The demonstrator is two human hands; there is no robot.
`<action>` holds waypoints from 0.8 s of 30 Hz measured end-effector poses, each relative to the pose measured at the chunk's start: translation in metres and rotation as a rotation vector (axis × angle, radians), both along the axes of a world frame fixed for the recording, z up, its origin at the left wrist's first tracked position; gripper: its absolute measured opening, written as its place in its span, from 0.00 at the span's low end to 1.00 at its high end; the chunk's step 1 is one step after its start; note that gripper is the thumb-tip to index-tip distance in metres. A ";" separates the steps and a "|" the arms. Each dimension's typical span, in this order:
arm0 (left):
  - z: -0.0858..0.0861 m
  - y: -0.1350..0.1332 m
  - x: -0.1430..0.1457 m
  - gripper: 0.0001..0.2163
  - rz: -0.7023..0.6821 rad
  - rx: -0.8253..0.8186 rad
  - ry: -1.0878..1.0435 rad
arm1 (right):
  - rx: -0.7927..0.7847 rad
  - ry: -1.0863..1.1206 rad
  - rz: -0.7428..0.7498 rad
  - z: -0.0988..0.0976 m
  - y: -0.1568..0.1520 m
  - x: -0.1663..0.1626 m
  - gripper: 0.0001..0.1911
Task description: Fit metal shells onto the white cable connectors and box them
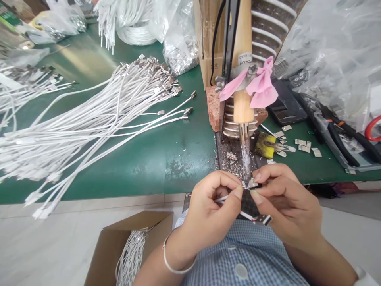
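My left hand (208, 206) pinches a thin white cable (222, 198) near its end. My right hand (282, 202) pinches the small metal connector (252, 184) at that end, right under the tip (245, 159) of a fixed soldering iron with a wooden handle (242, 79). The two hands almost touch at the connector. Another connector end (264, 219) hangs below my right hand. Both hands are over the front edge of the green table (143, 159), above my checked shirt.
A big bundle of white cables (98, 115) with metal plugs fans over the table's left. A cardboard box (119, 246) on the floor holds more cables. A yellow sponge (263, 145), loose metal shells (303, 146), pliers (339, 135), a phone (287, 105) and plastic bags (333, 51) lie right.
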State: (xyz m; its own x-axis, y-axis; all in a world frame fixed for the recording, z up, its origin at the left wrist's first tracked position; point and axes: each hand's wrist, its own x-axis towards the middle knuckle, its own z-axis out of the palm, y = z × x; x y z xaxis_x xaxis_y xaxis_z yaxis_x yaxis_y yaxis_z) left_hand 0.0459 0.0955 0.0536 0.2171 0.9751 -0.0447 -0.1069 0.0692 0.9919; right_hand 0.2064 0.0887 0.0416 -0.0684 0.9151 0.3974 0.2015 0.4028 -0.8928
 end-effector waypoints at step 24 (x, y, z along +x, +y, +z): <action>0.001 -0.002 0.002 0.04 0.033 0.020 0.024 | 0.003 0.012 -0.022 -0.001 -0.002 0.000 0.11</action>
